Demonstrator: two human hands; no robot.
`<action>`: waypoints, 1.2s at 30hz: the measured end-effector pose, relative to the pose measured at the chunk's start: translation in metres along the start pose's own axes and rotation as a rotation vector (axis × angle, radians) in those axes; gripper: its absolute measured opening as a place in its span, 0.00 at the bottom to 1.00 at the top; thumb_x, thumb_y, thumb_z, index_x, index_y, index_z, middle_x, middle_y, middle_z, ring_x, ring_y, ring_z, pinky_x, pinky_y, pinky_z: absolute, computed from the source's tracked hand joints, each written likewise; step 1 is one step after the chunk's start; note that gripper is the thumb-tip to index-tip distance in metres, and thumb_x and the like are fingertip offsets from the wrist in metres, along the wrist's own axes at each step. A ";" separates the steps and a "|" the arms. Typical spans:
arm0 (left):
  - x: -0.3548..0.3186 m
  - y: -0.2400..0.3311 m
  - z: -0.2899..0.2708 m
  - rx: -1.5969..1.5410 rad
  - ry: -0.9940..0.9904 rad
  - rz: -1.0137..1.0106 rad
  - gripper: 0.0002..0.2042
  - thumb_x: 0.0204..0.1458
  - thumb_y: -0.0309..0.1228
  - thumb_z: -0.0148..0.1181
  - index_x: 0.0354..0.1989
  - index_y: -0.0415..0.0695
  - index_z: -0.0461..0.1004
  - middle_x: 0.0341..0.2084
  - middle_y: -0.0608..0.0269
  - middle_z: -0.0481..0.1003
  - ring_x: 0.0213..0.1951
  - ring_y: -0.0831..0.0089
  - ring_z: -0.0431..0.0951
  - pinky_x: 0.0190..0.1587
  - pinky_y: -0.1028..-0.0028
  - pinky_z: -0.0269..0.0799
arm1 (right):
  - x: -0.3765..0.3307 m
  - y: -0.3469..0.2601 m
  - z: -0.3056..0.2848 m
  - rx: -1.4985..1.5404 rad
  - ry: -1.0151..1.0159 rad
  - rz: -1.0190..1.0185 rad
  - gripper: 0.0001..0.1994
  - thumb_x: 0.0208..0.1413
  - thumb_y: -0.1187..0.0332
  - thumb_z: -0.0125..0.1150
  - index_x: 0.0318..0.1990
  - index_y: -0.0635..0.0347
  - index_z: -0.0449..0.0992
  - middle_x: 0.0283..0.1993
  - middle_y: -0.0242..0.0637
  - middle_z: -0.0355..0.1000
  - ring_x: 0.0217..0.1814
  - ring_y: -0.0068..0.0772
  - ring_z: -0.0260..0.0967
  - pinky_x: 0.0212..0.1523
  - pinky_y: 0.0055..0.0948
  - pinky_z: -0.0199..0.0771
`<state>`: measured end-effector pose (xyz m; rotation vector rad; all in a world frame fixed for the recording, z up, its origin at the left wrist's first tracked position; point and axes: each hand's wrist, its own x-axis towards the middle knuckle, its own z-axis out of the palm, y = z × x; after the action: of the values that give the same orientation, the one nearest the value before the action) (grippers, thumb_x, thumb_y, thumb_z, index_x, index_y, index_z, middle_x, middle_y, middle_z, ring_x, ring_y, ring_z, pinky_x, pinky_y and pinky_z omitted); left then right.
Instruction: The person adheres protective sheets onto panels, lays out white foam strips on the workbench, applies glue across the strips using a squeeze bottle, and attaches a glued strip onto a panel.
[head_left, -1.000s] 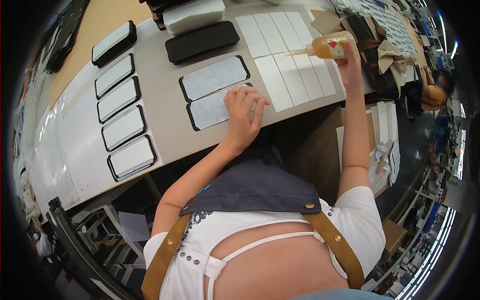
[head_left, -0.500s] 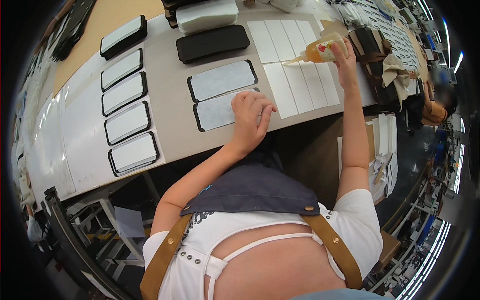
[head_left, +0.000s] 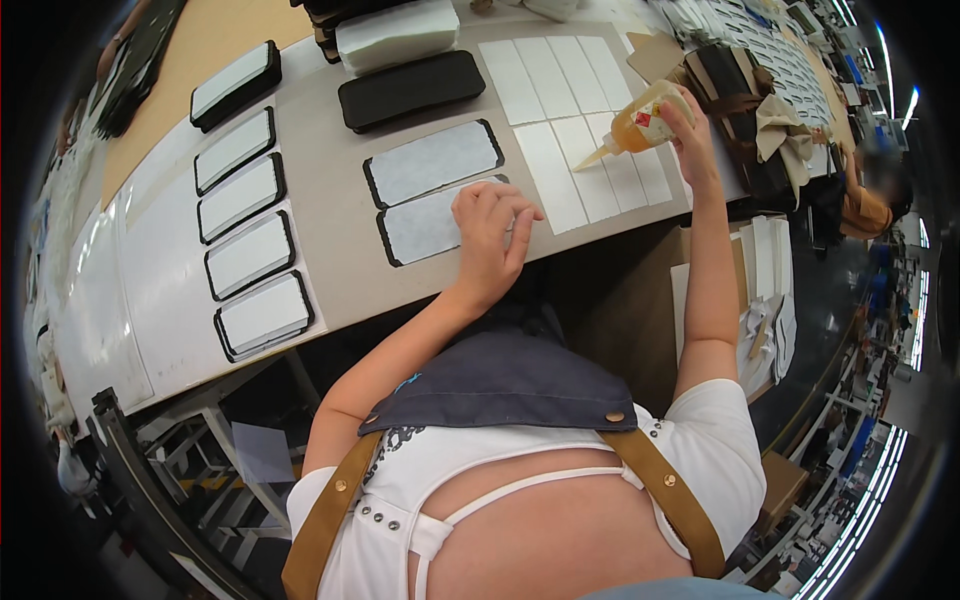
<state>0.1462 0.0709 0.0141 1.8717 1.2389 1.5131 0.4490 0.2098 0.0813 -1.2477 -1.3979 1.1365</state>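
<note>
Over the white strips [head_left: 553, 180], the right hand [head_left: 692, 140] grasps a squeeze bottle [head_left: 648, 115] of amber liquid, tipped so its nozzle [head_left: 592, 159] slants down toward them; whether it touches, I cannot tell. Left of the strips, the left hand [head_left: 488, 232] lies curled over a black-edged pale panel [head_left: 418, 230]; whether it grips anything, I cannot tell. Farther left of the strips, white-topped pieces [head_left: 246, 255] form a column.

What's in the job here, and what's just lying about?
In use, apparently:
squeeze bottle, in the right hand
white strips beneath it
two pale, black-edged panels by the left hand

Lying about, apparently:
crumpled beige cloth
brown carton, lower right
</note>
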 end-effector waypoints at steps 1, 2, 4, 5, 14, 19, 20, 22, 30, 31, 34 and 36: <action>0.000 0.000 0.000 0.004 0.002 0.004 0.03 0.59 0.27 0.57 0.34 0.47 0.76 0.38 0.63 0.72 0.48 0.62 0.66 0.55 0.62 0.54 | -0.003 0.001 -0.002 0.000 0.005 0.000 0.28 0.55 0.53 0.71 0.58 0.58 0.71 0.47 0.29 0.73 0.48 0.18 0.71 0.47 0.20 0.71; 0.000 0.000 0.001 0.001 -0.002 0.007 0.03 0.59 0.27 0.57 0.34 0.47 0.76 0.38 0.63 0.72 0.48 0.62 0.66 0.55 0.62 0.54 | -0.006 0.000 -0.003 0.001 -0.001 0.013 0.28 0.56 0.53 0.71 0.58 0.58 0.71 0.47 0.29 0.73 0.48 0.18 0.71 0.46 0.19 0.71; 0.000 0.000 0.001 0.014 0.006 0.002 0.03 0.59 0.28 0.57 0.34 0.47 0.76 0.38 0.63 0.72 0.48 0.62 0.66 0.55 0.62 0.54 | -0.014 -0.001 -0.006 0.002 0.000 0.026 0.28 0.56 0.53 0.71 0.58 0.58 0.71 0.47 0.29 0.73 0.47 0.17 0.70 0.46 0.18 0.70; 0.000 0.000 0.001 0.009 0.001 0.006 0.03 0.59 0.28 0.57 0.34 0.47 0.76 0.38 0.63 0.72 0.48 0.62 0.66 0.55 0.62 0.54 | -0.018 -0.003 -0.006 -0.003 -0.014 0.032 0.28 0.56 0.53 0.71 0.57 0.58 0.71 0.47 0.29 0.72 0.48 0.18 0.70 0.47 0.19 0.69; -0.003 -0.002 0.000 0.002 -0.014 -0.026 0.01 0.56 0.27 0.60 0.34 0.48 0.77 0.38 0.64 0.72 0.48 0.60 0.66 0.55 0.60 0.53 | -0.045 -0.003 -0.020 -0.006 -0.075 0.082 0.29 0.56 0.53 0.70 0.59 0.60 0.70 0.49 0.30 0.72 0.51 0.21 0.70 0.52 0.22 0.69; 0.001 0.002 0.000 -0.011 -0.023 -0.024 0.01 0.57 0.26 0.59 0.34 0.47 0.76 0.37 0.64 0.71 0.47 0.61 0.65 0.55 0.60 0.53 | -0.030 0.002 -0.034 0.232 0.061 0.046 0.27 0.60 0.53 0.67 0.59 0.62 0.69 0.51 0.32 0.73 0.53 0.22 0.72 0.55 0.25 0.72; 0.001 0.001 0.001 -0.011 -0.023 -0.019 0.01 0.57 0.26 0.59 0.34 0.47 0.76 0.37 0.64 0.71 0.47 0.61 0.65 0.55 0.60 0.53 | -0.021 0.001 -0.032 0.226 0.103 -0.021 0.27 0.60 0.53 0.67 0.59 0.62 0.69 0.51 0.33 0.73 0.53 0.23 0.72 0.56 0.25 0.73; 0.000 -0.001 0.002 -0.015 -0.016 -0.018 0.02 0.57 0.26 0.58 0.34 0.48 0.76 0.37 0.64 0.71 0.47 0.61 0.65 0.55 0.60 0.53 | -0.005 0.000 -0.029 0.221 0.148 -0.094 0.28 0.60 0.53 0.66 0.59 0.62 0.68 0.51 0.33 0.73 0.54 0.23 0.73 0.56 0.26 0.73; -0.001 0.001 0.000 0.007 -0.025 -0.012 0.01 0.57 0.27 0.58 0.34 0.48 0.75 0.38 0.64 0.71 0.47 0.61 0.65 0.56 0.60 0.53 | 0.031 0.005 -0.017 0.012 0.147 -0.089 0.31 0.55 0.49 0.71 0.58 0.59 0.69 0.50 0.34 0.73 0.52 0.24 0.73 0.54 0.26 0.74; -0.001 0.001 0.000 0.004 -0.024 -0.011 0.01 0.57 0.27 0.58 0.34 0.48 0.75 0.38 0.64 0.71 0.47 0.60 0.65 0.56 0.60 0.53 | 0.033 0.007 -0.019 0.013 0.147 -0.091 0.31 0.55 0.49 0.71 0.58 0.59 0.69 0.50 0.34 0.73 0.52 0.24 0.73 0.54 0.26 0.74; 0.000 0.003 0.000 0.004 -0.017 -0.012 0.01 0.57 0.27 0.59 0.33 0.48 0.75 0.38 0.64 0.72 0.47 0.60 0.66 0.55 0.60 0.54 | 0.034 0.008 -0.018 -0.026 0.133 -0.067 0.31 0.53 0.48 0.72 0.57 0.58 0.70 0.49 0.33 0.73 0.51 0.23 0.73 0.53 0.26 0.74; 0.001 0.002 0.000 0.008 -0.018 -0.007 0.01 0.57 0.27 0.59 0.33 0.48 0.76 0.38 0.64 0.72 0.47 0.60 0.66 0.55 0.60 0.54 | 0.034 0.007 -0.018 -0.016 0.132 -0.066 0.30 0.53 0.48 0.73 0.56 0.57 0.71 0.48 0.32 0.74 0.49 0.22 0.73 0.52 0.26 0.74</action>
<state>0.1469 0.0704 0.0161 1.8804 1.2435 1.4864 0.4659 0.2448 0.0793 -1.2554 -1.3414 0.9823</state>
